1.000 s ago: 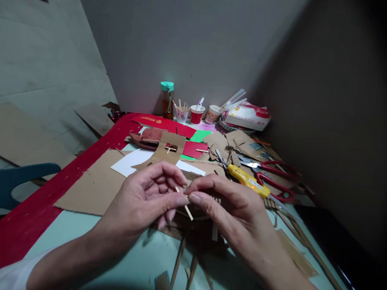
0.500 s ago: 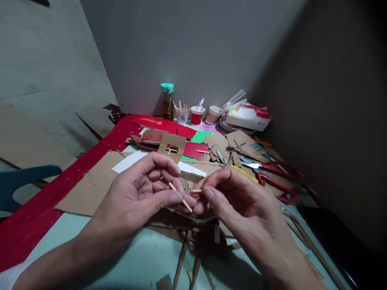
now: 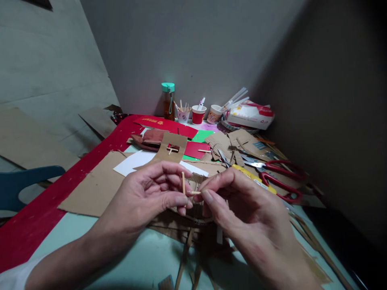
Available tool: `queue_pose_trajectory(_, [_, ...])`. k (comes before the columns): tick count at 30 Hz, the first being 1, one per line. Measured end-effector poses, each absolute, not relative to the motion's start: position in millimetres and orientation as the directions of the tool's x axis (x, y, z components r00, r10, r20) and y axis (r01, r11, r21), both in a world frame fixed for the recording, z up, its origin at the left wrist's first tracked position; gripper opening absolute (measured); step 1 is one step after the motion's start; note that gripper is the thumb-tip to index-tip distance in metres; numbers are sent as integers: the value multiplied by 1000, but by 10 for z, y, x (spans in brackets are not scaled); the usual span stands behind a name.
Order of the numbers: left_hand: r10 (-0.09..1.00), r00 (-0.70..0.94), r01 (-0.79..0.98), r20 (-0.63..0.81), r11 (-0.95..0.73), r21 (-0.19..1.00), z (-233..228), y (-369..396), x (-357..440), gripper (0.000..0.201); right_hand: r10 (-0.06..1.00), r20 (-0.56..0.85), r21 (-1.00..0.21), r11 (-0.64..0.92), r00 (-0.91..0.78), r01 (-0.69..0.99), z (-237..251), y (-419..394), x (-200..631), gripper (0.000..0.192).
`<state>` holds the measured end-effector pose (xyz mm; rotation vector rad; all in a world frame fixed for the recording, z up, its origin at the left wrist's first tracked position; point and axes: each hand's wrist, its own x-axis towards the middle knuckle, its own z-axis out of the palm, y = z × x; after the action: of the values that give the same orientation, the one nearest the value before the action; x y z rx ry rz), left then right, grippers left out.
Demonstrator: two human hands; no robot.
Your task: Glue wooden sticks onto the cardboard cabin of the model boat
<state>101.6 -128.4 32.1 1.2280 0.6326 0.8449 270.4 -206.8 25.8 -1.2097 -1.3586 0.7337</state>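
Note:
Between the thumb and fingers of my left hand (image 3: 151, 191) is a short wooden stick (image 3: 183, 184), held nearly upright. My right hand (image 3: 238, 201) pinches a second, smaller wooden stick (image 3: 195, 193) that lies level. Its left end points at the upright stick and is at or very near it; I cannot tell if they touch. Below and behind my hands is a cardboard piece (image 3: 198, 209) with a ribbed inside, partly hidden by my fingers. Beyond my left hand, a T-shaped pair of sticks (image 3: 173, 150) lies at the cutout of a folded cardboard piece (image 3: 178, 141).
Red-handled scissors (image 3: 284, 169) lie at the right among cardboard scraps (image 3: 248, 145). A bottle (image 3: 168, 100), a cup of sticks (image 3: 183, 116), a red cup (image 3: 198, 117) and a cup of clear tubes (image 3: 214, 114) stand along the wall. A blue chair (image 3: 30, 175) is at left.
The stick in my left hand has turned from slanting to nearly upright. My right hand's stick has come closer, its end now at or near the other stick. The view has shifted slightly.

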Motion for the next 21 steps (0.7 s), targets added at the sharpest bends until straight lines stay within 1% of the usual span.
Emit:
queue_pose_trajectory(3, [835,550,-199,12,117,973,321,-1291,1025,18,919,363,-907,312,152,283,226,-2078,2689,12])
queue_pose_trajectory(6, [816,577,-146,-34,144,979,308,-1302,987,7,909,397,-886,343,129,311,206,-2079,2681,11])
queue_pose_trajectory(8, [800,598,-114,-59,158,981,296,-1315,952,8,914,386,-886,332,121,323,210,-2077,2679,12])
queue_pose_trajectory(11, [799,599,-113,-53,150,982,280,-1337,918,10,934,337,-904,285,119,320,238,-2073,2675,13])
queue_pose_trajectory(14, [801,595,-119,-64,167,979,275,-1346,909,13,958,267,-940,236,102,248,259,-2060,2673,15])
queue_pose_trajectory(18, [776,626,-121,-83,201,972,286,-1336,910,15,990,131,-988,127,47,84,259,-2021,2682,18])
queue_pose_trajectory(21, [759,645,-136,-83,221,966,292,-1331,916,14,1000,28,-999,27,-9,-43,263,-2000,2694,19])
